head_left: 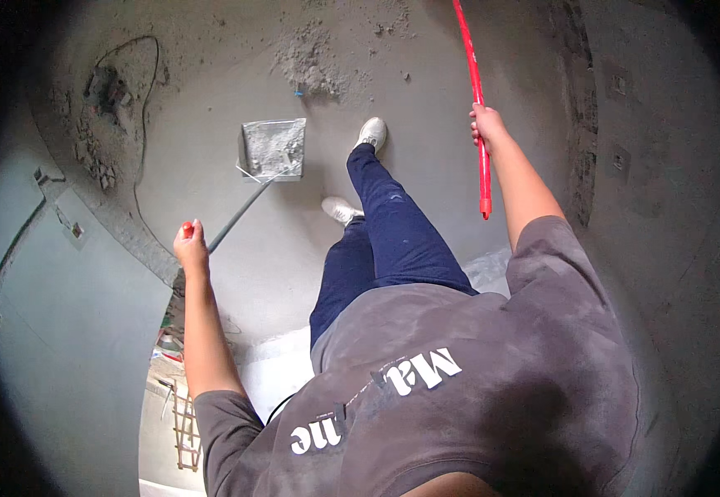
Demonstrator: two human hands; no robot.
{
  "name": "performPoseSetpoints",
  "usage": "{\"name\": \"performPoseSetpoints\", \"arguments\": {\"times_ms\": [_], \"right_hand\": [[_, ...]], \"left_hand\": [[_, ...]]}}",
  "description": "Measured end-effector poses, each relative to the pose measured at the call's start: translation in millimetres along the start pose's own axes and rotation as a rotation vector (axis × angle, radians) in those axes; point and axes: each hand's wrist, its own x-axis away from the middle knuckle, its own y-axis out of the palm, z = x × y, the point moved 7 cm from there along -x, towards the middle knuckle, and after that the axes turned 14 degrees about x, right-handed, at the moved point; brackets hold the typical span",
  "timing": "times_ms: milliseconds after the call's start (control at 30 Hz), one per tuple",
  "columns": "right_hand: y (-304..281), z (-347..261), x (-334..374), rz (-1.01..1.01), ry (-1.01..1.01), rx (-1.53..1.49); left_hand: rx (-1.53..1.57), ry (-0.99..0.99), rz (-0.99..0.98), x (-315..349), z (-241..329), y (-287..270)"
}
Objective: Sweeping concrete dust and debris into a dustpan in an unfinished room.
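Note:
My left hand is closed around the red-tipped top of a long grey handle. That handle runs down to a dustpan on the floor, which holds grey dust and rubble. On the right, my right hand grips a long red pole near its lower end as seen here. The pole's far end runs out of the picture at the top, so what it carries is hidden. My shoes stand just right of the dustpan, one ahead of the other.
Loose grey rubble lies beyond the dustpan, with a small blue scrap by it. At the far left, a dark cable curves past a debris pile. A wooden rack-like frame is at lower left. Walls flank both sides.

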Motion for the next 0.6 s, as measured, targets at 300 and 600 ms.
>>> {"name": "performPoseSetpoints", "arguments": {"times_ms": [300,600], "right_hand": [[10,40,21,-0.072,-0.032,0.028],[36,78,89,-0.437,-0.029,-0.629]], "left_hand": [[-0.208,0.136,-0.158,47,-27,56],[-0.297,0.177,-0.197,68,19,58]]}}
